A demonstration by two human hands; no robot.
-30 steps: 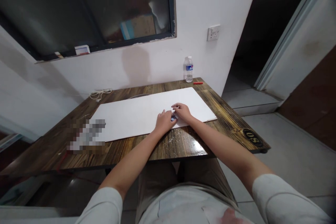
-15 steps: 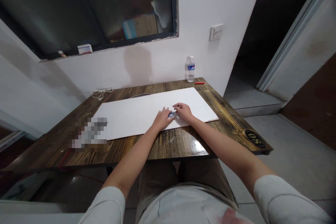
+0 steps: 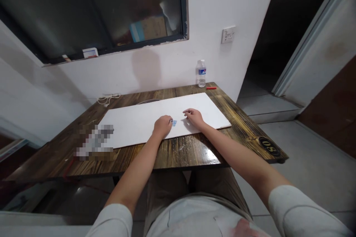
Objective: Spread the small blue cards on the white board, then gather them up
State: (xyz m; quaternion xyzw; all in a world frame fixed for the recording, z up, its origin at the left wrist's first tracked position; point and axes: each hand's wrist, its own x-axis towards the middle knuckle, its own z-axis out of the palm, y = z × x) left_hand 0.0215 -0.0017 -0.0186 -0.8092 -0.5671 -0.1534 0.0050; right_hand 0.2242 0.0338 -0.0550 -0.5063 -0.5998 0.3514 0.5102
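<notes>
My left hand (image 3: 162,126) is closed over the white board, its thumb and finger pinched at the left edge of a small flat piece with a blue-and-white grid pattern (image 3: 174,122). Its exact kind is too small to make out. To the right of that piece, and apart from it, my right hand (image 3: 194,117) hovers just above the board with its fingers loosely bent. Nothing shows between its thumb and fingertips. Under both hands lies the long white board (image 3: 133,124), flat on the dark wooden table (image 3: 178,155).
A water bottle (image 3: 201,74) stands at the table's back right, with a red pen-like stick (image 3: 211,88) beside it. A coiled white cable (image 3: 108,98) lies at the back left. The board's left end is blurred out by pixels. Behind are the wall and a window (image 3: 97,11).
My left hand has moved left, away from my right hand, and its spread fingers have closed. The patterned piece has shifted left with it. My right hand has stayed in place.
</notes>
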